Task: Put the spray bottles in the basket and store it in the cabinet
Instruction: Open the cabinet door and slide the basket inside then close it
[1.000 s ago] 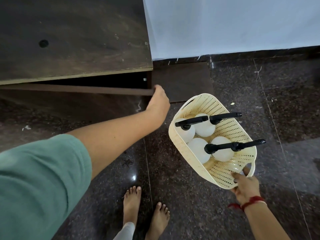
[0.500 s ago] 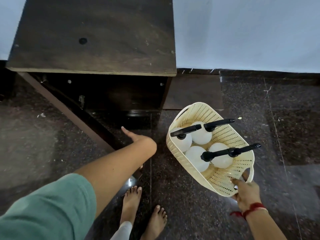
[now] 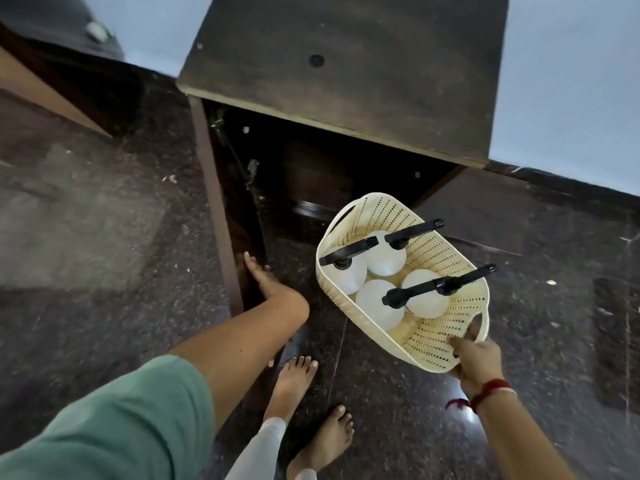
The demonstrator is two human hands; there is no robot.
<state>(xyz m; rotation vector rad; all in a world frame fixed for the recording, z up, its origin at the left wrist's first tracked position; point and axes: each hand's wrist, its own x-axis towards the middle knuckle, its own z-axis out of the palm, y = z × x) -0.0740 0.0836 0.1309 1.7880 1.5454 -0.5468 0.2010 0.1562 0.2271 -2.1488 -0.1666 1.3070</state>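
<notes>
The cabinet (image 3: pixel 346 74) stands against the pale wall, its dark top edge overhanging an open front. Its door (image 3: pixel 216 206) is swung out to the cabinet's left, seen edge-on as a narrow brown strip running toward the person. Inside the opening the cabinet is dark; a rounded dark object (image 3: pixel 311 207) sits low at the back, too dim to make out.

The left hand (image 3: pixel 265 278) lies at the door's lower inner edge, fingers stretched flat, its grip released; whether it touches the door cannot be told.

The basket (image 3: pixel 446 258), cream and perforated, is held in the air just in front of the cabinet's opening, toward its right side, tilted with its far rim nearest the opening. The right hand (image 3: pixel 479 358) is clenched on the basket's near rim by the handle slot. Four white spray bottles (image 3: pixel 379 301) with black heads stand packed together inside.

Below the basket, in front of the cabinet, the dark stone floor (image 3: pixel 554 323) is open, with two bare feet (image 3: pixel 294 379) on it nearer the person.
</notes>
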